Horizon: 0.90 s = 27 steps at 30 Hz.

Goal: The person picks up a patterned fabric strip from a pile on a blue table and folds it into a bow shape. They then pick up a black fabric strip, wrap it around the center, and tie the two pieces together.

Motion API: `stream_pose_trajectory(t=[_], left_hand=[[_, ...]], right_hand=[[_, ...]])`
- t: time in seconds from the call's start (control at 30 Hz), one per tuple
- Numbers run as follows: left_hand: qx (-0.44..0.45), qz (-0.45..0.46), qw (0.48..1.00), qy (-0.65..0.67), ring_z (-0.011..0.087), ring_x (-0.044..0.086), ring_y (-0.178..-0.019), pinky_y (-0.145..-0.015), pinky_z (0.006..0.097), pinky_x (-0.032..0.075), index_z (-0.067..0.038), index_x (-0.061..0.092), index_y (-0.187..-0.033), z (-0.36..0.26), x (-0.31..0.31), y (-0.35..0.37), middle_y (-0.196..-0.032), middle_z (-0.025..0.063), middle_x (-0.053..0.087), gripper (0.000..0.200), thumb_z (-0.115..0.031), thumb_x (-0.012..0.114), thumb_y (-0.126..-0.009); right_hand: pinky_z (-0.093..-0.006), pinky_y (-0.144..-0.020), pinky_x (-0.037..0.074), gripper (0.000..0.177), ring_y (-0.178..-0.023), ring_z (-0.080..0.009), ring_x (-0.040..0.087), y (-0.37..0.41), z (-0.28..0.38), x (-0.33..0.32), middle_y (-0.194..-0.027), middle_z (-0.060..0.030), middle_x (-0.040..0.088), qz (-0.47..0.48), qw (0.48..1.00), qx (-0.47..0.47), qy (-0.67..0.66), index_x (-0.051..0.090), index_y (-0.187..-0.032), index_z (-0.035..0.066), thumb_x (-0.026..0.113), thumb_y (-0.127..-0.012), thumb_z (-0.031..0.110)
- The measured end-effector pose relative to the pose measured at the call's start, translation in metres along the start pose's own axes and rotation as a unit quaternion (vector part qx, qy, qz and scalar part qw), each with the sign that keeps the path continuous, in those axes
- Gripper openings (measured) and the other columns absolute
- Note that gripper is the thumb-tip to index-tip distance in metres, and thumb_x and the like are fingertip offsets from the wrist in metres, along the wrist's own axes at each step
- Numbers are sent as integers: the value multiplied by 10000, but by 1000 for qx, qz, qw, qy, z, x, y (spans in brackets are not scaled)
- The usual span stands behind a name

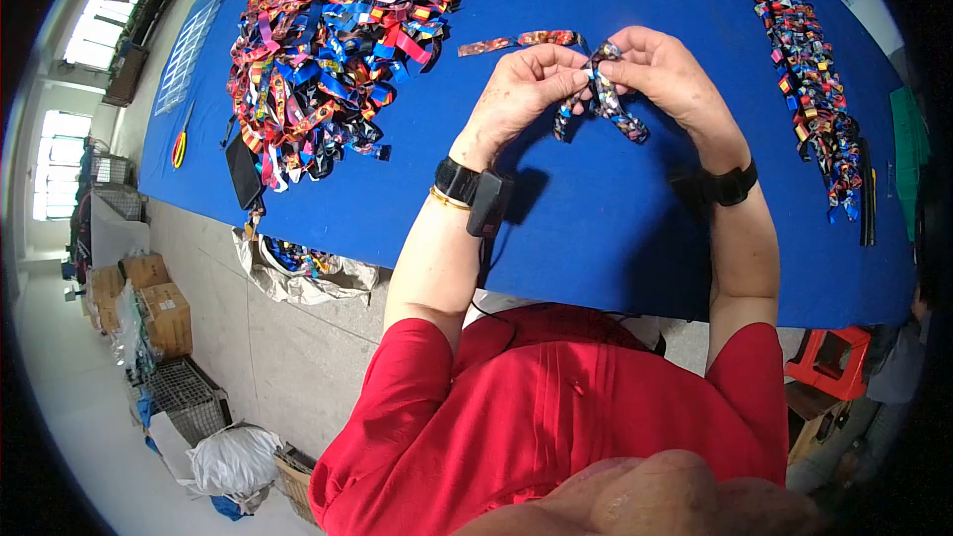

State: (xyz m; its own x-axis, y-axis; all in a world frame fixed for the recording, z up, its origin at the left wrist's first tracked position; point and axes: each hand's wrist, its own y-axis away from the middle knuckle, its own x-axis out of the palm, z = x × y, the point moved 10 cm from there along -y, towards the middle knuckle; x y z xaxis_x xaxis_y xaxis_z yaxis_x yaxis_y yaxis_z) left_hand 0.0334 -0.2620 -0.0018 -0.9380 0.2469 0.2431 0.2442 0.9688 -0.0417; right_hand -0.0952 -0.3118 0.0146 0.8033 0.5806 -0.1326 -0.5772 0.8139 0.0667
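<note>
Over the blue table (596, 228), both hands meet at a narrow printed ribbon (627, 123) with a dark multicoloured pattern. The ribbon is bent into a crossed loop, its two ends hanging below the fingers. My left hand (518, 89) pinches it from the left between thumb and fingertips. From the other side, my right hand (670, 74) grips it with thumb and forefinger, close to the crossing. A red and orange printed strip (506, 43) stretches out on the table just beyond my left hand.
A large heap of colourful ribbons (328, 69) covers the table's left side. Along the right runs a long row of knotted ribbons (809, 55), near a green basket (907, 149). Yellow-handled scissors (180, 147) lie at far left. An open sack (298, 278) sits below the left edge.
</note>
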Motion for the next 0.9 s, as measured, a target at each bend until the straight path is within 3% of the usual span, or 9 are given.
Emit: stream_pose_trajectory(t=[0.53,0.83,0.9], left_hand=[[-28,-4,998,-53,76,614,-718,-663,212,501,-18,699,-1037,9,-2,-1,-864,11,689,210,-209,720,-952],[-32,-17,997,-72,59,603,-702,-638,202,486,-44,699,-970,8,-4,0,-829,-9,674,175,-212,739,-939],[-38,-16,996,-77,58,602,-702,-638,199,484,-44,698,-979,11,-5,0,-830,-10,674,180,-215,737,-941]], right_hand=[[-241,-671,528,266,-769,-100,655,5,-6,18,-885,-65,699,80,996,41,24,588,-1111,-18,716,-890,54],[-206,-647,467,222,-726,-59,563,-3,-9,8,-844,13,651,9,998,-21,55,663,-1030,19,684,-959,228],[-209,-663,471,228,-741,-57,563,-5,-11,7,-842,26,653,10,996,-31,79,670,-1080,47,702,-953,233]])
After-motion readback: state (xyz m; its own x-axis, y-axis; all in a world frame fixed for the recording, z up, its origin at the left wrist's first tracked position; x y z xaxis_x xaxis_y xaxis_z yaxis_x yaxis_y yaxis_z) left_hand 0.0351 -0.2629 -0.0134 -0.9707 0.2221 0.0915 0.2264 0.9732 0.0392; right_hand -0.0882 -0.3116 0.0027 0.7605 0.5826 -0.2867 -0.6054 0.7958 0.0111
